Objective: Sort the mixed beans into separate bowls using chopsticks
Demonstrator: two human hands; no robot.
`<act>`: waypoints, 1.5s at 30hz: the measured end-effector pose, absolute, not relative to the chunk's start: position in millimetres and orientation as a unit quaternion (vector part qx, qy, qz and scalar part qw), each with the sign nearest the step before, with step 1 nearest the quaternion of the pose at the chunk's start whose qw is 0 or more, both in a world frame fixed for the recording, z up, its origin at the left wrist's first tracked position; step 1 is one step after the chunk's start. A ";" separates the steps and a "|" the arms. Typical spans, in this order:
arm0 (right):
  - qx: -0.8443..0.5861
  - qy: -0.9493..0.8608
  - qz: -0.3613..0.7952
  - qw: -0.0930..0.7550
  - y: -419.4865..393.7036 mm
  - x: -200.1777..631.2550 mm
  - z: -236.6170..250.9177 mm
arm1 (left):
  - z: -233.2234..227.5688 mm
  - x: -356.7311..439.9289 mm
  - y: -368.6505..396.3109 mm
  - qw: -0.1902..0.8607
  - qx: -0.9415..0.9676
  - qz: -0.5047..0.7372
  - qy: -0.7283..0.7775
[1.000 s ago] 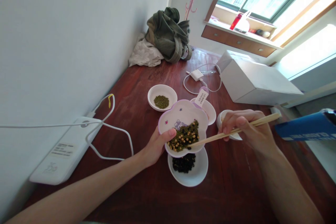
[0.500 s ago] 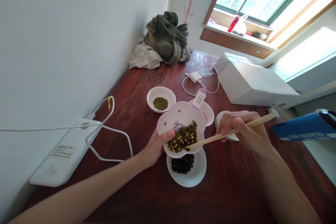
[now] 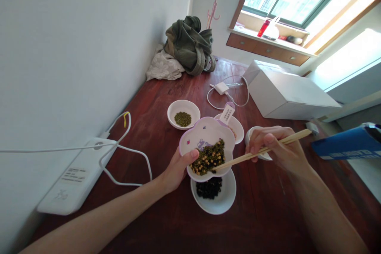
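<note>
My left hand [image 3: 177, 168] grips the left edge of a flower-shaped bowl [image 3: 190, 137] with a purple rim, thumb inside, tilted toward me. Mixed beans [image 3: 208, 158], green, yellow and black, lie heaped in its lower part. Chopsticks [image 3: 247, 156] are pinched in my right hand [image 3: 272, 147], their tips among the beans. Below the held bowl stands a white bowl [image 3: 228, 200] with black beans [image 3: 209, 188], partly covered by it. Another white bowl [image 3: 184, 104] holds green beans [image 3: 182, 119]. A third bowl [image 3: 238, 126] with pale contents is half hidden behind; one more [image 3: 248, 137] sits behind my right hand.
A white power strip [image 3: 71, 184] with looping cable lies at the left by the wall. Farther back are a green bag [image 3: 187, 43], a charger [image 3: 221, 88] with its cable, and a white box [image 3: 291, 93]. A blue cylindrical object [image 3: 347, 143] is at the right.
The whole view has shifted slightly, with the table things a little lower and to the right. Both hands keep their grips, and the chopstick tips remain among the beans.
</note>
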State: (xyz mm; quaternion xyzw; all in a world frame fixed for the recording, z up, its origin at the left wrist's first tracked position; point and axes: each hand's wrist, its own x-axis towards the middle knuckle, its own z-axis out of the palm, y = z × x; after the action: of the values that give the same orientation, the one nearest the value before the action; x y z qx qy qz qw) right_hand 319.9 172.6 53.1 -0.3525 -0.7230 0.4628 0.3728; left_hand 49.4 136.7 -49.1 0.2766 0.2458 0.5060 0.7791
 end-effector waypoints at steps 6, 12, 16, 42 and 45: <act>-0.355 -0.725 0.458 0.373 172.4 317.6 54.4 | -48.9 49.3 136.2 0.782 0.270 0.499 0.258; -0.362 -0.714 0.464 0.379 169.7 316.3 55.5 | -45.0 51.0 135.9 0.776 0.260 0.516 0.253; -0.364 -0.715 0.464 0.376 169.4 316.0 55.1 | -46.8 50.6 136.2 0.777 0.262 0.513 0.253; -0.348 -0.712 0.465 0.394 172.4 318.3 52.1 | -41.7 51.4 136.4 0.784 0.255 0.501 0.263; -0.345 -0.709 0.468 0.398 171.9 318.5 51.8 | -40.8 51.7 136.4 0.778 0.257 0.510 0.261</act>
State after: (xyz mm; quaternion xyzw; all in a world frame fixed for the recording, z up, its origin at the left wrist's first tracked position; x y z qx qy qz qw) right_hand 318.5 171.9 51.8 -0.3449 -0.7094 0.4685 0.3980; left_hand 51.7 136.4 -40.8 0.2573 0.2610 0.5097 0.7784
